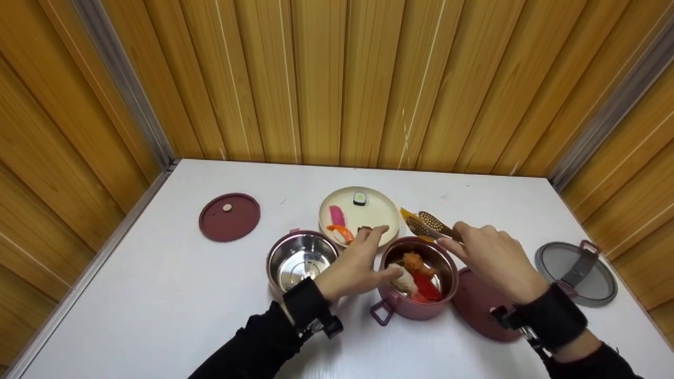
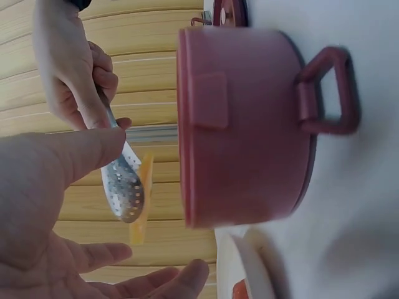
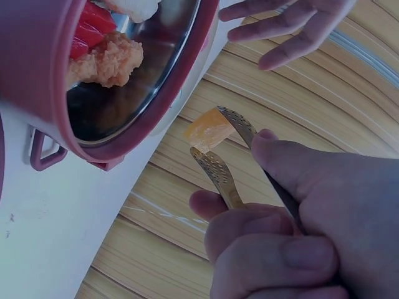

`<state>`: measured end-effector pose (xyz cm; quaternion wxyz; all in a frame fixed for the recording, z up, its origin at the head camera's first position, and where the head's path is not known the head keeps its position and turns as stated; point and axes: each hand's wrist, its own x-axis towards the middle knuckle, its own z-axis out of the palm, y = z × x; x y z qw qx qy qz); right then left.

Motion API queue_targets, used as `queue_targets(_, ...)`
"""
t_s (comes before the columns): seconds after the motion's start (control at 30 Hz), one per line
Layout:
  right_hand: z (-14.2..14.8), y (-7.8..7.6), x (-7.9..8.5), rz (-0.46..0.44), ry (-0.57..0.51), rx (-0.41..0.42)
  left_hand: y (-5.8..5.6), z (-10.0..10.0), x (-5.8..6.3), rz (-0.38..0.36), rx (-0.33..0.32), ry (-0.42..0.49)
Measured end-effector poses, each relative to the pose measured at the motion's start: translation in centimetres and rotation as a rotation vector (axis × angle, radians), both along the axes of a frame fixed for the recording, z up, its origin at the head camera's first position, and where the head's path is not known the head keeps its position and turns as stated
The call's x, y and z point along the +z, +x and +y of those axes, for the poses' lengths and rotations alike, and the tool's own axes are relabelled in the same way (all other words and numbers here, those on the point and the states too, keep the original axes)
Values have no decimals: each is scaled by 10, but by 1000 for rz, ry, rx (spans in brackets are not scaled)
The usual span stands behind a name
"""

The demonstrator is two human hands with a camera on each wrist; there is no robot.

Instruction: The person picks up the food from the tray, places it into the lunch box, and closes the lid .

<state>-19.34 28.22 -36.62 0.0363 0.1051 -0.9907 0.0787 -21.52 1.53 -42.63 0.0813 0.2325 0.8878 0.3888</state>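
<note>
Metal tongs (image 3: 218,171) part-hidden in right grip (image 1: 495,260)

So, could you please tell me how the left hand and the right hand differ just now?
The right hand grips perforated tongs with a yellow piece at their tips, while the left hand holds nothing. The left hand's fingers are spread, whereas the right hand's are curled round the tongs. Both are bare, with a black band at the wrist and a black sleeve.
</note>
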Motion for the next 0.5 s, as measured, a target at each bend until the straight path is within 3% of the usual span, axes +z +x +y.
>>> queue_targets(0.3,2,29,-6,27,19,2,12,6,-22,18,-22,127)
queue_targets(0.5,12,43,-10,20,11,2,16,17,-34,-44,-30,162)
